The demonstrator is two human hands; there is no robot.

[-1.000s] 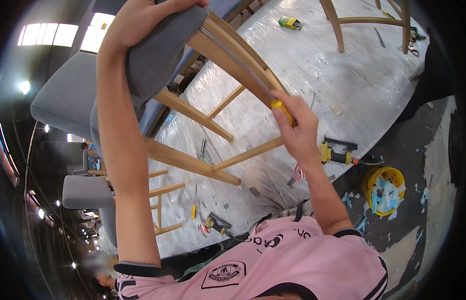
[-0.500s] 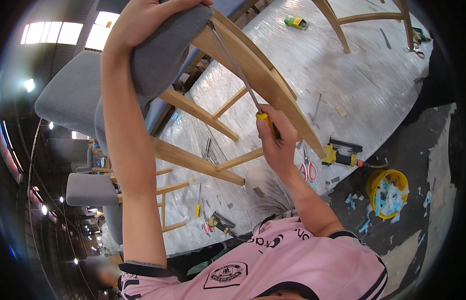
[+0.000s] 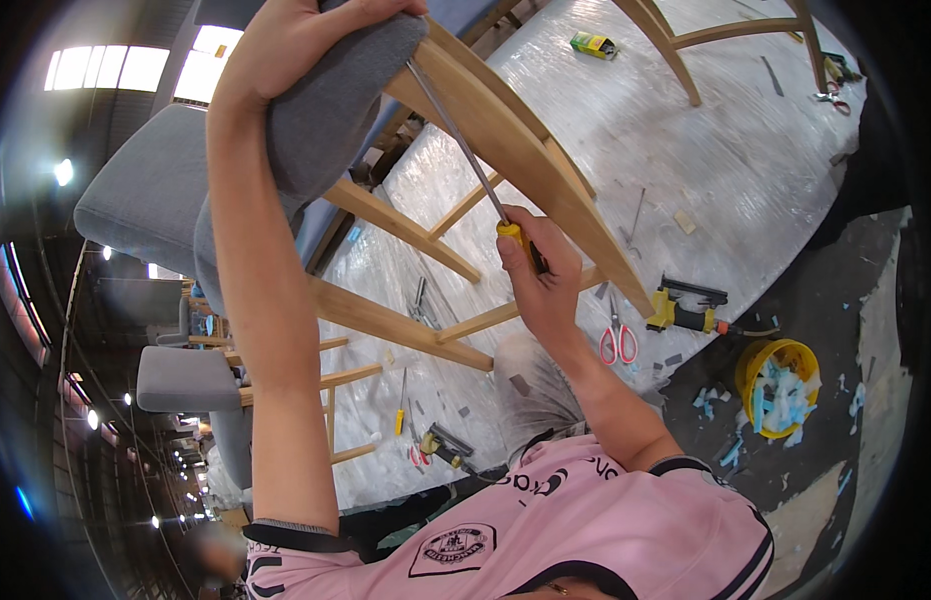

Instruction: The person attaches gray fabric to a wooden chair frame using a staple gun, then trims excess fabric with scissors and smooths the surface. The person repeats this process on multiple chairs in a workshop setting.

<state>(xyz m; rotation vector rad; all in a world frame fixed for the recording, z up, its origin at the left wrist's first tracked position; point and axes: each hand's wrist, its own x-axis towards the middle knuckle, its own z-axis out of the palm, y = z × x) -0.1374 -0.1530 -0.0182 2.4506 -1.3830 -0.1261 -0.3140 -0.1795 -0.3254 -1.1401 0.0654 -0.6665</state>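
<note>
A wooden chair (image 3: 525, 150) with grey upholstery lies tipped before me, its legs pointing toward my lower right. My left hand (image 3: 275, 50) presses over the grey padded part (image 3: 335, 110) near the top edge, thumb stretched along it and most fingers out of sight. In my right hand (image 3: 550, 280) is a long screwdriver (image 3: 457, 132), gripped by its yellow handle. Its thin metal shaft slants up to the left, and the tip rests at the seam between grey fabric and wood.
Plastic film covers the worktable (image 3: 685, 150). On it lie red-handled scissors (image 3: 617, 343), two staple guns (image 3: 685, 308), another yellow-handled screwdriver (image 3: 399, 420) and a small green-yellow box (image 3: 593, 45). A yellow bucket (image 3: 745, 375) of foam scraps stands on the floor. More grey chairs (image 3: 185, 380) stand left.
My right hand and the screwdriver have shifted slightly up and left; the tip sits a little lower along the seam. The left hand keeps its hold.
</note>
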